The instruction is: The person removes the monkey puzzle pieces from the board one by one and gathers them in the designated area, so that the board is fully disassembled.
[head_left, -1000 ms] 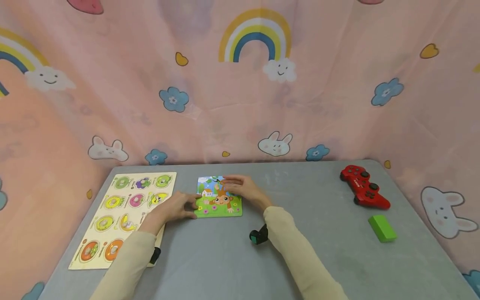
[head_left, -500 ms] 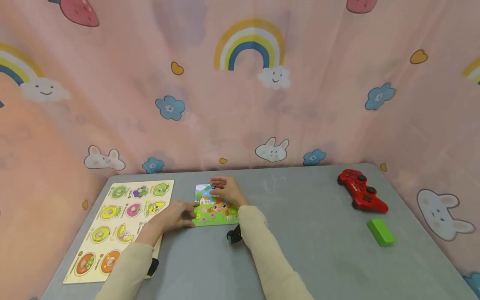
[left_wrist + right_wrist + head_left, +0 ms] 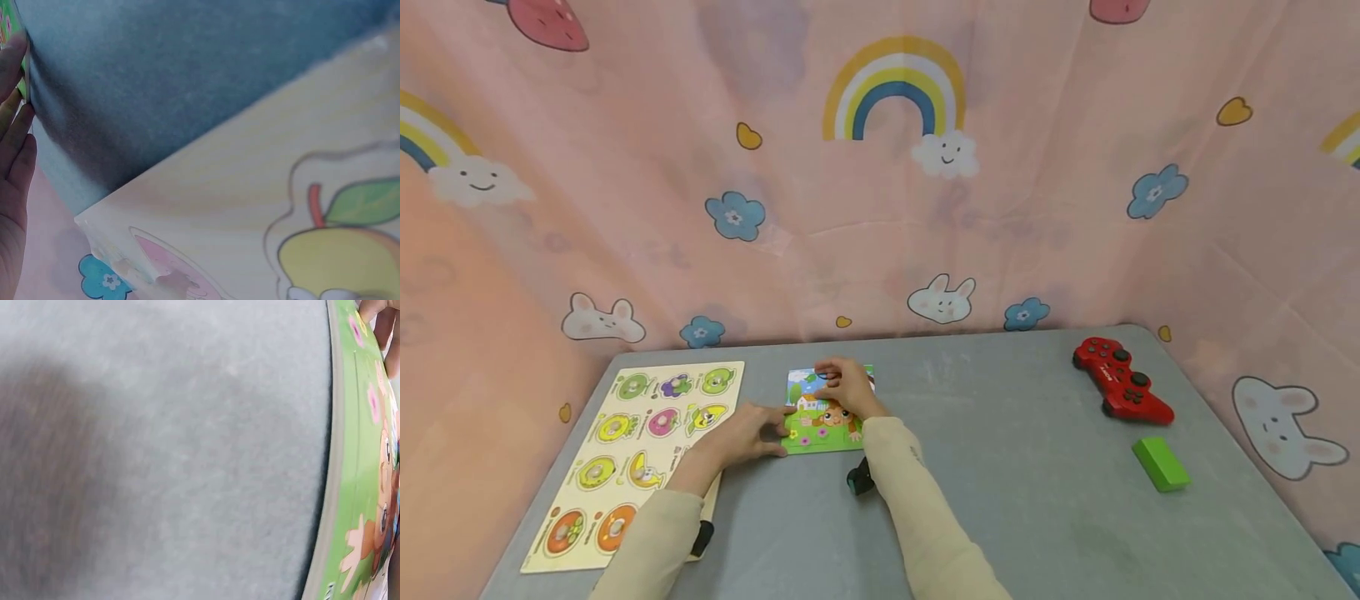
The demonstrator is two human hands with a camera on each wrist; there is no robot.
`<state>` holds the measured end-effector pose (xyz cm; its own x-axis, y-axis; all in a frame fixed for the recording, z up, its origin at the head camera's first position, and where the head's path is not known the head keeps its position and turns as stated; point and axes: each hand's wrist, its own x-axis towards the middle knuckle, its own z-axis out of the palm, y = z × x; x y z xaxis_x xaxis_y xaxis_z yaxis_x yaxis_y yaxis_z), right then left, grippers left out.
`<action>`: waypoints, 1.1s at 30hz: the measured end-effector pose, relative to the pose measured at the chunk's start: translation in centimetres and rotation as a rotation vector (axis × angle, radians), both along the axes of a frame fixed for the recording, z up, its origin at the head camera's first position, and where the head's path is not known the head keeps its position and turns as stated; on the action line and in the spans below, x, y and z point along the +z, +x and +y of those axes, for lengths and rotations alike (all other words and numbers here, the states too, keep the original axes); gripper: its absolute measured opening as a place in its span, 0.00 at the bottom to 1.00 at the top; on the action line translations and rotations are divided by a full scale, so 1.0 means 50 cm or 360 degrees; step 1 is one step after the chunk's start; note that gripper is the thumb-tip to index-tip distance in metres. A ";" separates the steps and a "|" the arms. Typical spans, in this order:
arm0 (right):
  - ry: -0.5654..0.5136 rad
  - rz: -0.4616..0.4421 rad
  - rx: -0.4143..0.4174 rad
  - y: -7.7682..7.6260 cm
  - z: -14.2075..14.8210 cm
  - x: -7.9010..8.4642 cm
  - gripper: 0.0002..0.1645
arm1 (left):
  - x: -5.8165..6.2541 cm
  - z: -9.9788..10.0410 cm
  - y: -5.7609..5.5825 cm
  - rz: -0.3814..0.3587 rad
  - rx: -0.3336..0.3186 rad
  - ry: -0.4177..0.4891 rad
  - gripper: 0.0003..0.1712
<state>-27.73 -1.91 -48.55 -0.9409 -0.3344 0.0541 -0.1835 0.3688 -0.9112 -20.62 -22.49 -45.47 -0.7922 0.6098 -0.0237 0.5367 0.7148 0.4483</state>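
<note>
A small picture puzzle board (image 3: 820,437) with a monkey on a green meadow lies flat on the grey table in the head view. My left hand (image 3: 747,433) is at its left edge, thumb near the lower corner and index finger higher up. In the left wrist view, the left fingers (image 3: 15,147) sit right at the board's edge. My right hand (image 3: 850,389) lies over the board's upper middle, fingers pointing left, and hides part of the monkey. The right wrist view catches the board's green lower edge (image 3: 350,456) along the right side.
Left of the small board is a larger cream knobbed fruit puzzle (image 3: 688,387), partly under the left forearm. Far right on the table (image 3: 1015,483) are a red game controller (image 3: 1122,379) and a green block (image 3: 1161,464). A pink patterned curtain (image 3: 1037,125) hangs behind.
My right hand has moved left over the small board, from its right side to its upper middle, uncovering the top right corner. The left hand stays at the left edge. The head view has shifted slightly.
</note>
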 end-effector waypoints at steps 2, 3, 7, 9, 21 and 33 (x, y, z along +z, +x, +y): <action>0.0005 0.0003 0.0003 0.002 -0.001 0.001 0.23 | 0.000 -0.001 0.000 -0.0003 -0.0003 -0.0003 0.08; 0.0008 0.0004 0.0002 0.002 -0.001 0.002 0.23 | 0.000 -0.001 0.000 -0.0004 -0.0006 -0.0006 0.08; -0.0020 -0.0012 -0.0002 0.005 -0.002 0.005 0.24 | -0.001 -0.002 -0.002 -0.0011 -0.0016 -0.0014 0.08; -0.0035 -0.0018 -0.0003 0.006 -0.001 0.005 0.24 | 0.000 -0.002 -0.004 -0.0014 -0.0018 -0.0014 0.09; -0.0019 -0.0066 -0.0035 0.006 -0.007 0.007 0.25 | -0.002 -0.003 -0.003 -0.0010 -0.0029 0.0013 0.09; -0.0098 -0.0033 0.0023 0.014 -0.015 0.005 0.24 | -0.007 -0.006 -0.004 0.0022 -0.0024 0.0012 0.10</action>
